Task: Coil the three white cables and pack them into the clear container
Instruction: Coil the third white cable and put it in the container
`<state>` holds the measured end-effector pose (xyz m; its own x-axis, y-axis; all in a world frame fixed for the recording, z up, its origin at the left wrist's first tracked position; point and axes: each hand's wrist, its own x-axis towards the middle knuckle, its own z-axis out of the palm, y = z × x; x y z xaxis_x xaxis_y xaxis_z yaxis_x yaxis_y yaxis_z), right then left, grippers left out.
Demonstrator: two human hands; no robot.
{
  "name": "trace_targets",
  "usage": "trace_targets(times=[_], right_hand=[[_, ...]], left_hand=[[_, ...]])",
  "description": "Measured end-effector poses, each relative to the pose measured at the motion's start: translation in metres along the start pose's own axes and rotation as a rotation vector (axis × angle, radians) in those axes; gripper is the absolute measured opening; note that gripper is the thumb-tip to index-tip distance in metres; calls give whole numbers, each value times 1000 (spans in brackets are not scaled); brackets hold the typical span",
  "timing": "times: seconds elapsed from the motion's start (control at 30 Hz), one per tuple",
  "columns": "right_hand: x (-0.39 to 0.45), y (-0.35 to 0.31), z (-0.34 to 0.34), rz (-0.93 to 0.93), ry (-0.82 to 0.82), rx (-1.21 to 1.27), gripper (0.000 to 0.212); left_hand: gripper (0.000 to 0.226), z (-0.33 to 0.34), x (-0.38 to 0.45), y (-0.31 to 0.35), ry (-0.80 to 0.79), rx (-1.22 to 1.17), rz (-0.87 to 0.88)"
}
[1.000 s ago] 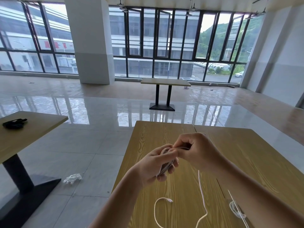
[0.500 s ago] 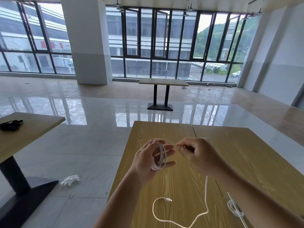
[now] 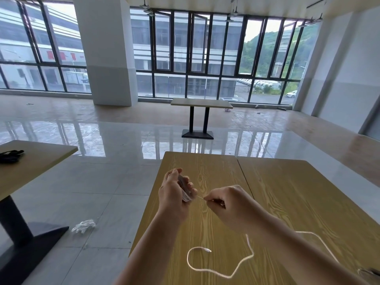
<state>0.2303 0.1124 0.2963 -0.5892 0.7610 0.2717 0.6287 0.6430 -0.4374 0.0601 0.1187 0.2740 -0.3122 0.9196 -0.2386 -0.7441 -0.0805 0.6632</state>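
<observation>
Over the wooden table (image 3: 287, 194), my left hand (image 3: 174, 192) grips a small coil of white cable (image 3: 186, 192) wound around its fingers. My right hand (image 3: 226, 204) pinches the same cable just right of the coil, and a short taut length runs between the hands. The loose tail of the cable (image 3: 218, 272) drops from my right hand, loops across the tabletop and ends in a connector (image 3: 208, 251). Another white cable (image 3: 320, 241) runs along the table behind my right forearm. At the lower right edge a bit of a clear container (image 3: 368, 272) shows, mostly cut off.
The table's left edge lies just below my left forearm, with tiled floor beyond. A crumpled white wad (image 3: 83, 226) lies on the floor. To the left stands a second table (image 3: 41, 161) with a black item (image 3: 10, 155). A third table (image 3: 201, 103) stands far ahead.
My right hand has moved down and to the right, drawing the cable taut from the coil. My left hand has turned so its back faces me. The loose tail has shifted on the table.
</observation>
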Motion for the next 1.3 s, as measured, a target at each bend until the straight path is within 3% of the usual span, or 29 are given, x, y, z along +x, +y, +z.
trace_targets(times=[0.17, 0.27, 0.73, 1.03, 1.3], right_hand=[[-4, -3, -14, 9, -131, 78, 12], [-5, -6, -21, -18, -137, 119, 11], [15, -17, -41, -23, 195, 194, 14], [23, -21, -40, -7, 292, 228, 8], [25, -20, -44, 42, 214, 273, 11]], left_hand=[[16, -9, 20, 14, 151, 19, 37], [16, -11, 23, 17, 149, 82, 33], [28, 7, -6, 10, -252, 441, 66], [52, 11, -18, 7, -581, 428, -136], [44, 4, -19, 14, -832, 450, -267]])
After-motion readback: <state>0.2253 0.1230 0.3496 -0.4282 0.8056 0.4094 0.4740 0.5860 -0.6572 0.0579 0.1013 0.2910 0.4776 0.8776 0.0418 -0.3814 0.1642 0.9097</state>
